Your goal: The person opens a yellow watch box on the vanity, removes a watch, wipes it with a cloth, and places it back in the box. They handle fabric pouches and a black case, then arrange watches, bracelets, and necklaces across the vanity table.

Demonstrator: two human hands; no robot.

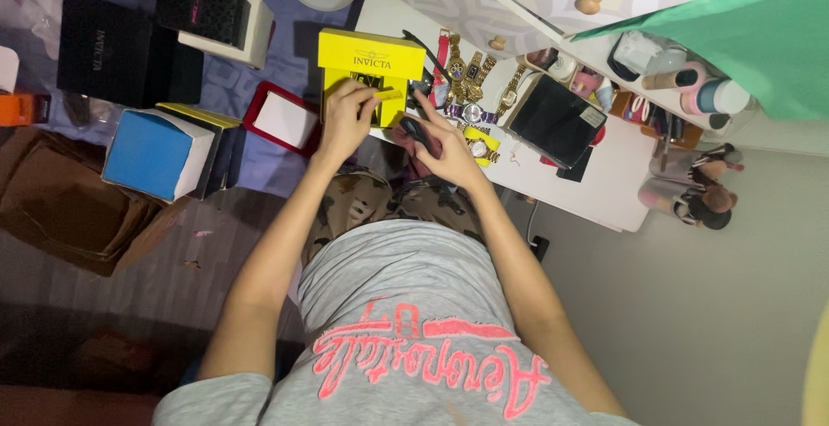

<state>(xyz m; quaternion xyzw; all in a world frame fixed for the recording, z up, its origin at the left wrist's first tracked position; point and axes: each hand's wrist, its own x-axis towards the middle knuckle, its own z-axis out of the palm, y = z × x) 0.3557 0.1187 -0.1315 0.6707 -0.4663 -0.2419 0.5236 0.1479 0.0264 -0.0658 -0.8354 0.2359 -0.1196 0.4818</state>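
The left hand (345,119) pinches a small yellow piece (387,94) inside the open yellow box (371,56). The right hand (445,145) is curled around a dark watch (420,132), which sits just beside the box. The watch's long side runs slanted, up-left to down-right. Both arms reach forward, elbows bent. More watches (466,76) lie on the white table (604,193).

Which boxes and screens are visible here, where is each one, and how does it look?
Yellow box: open, under the left hand.
Black box: large, upper left.
Black-and-white box: top, beside the black one.
Blue-topped box: white sides, left.
Red case: white inside, beside the yellow box.
Dark screen: tablet on the white table.
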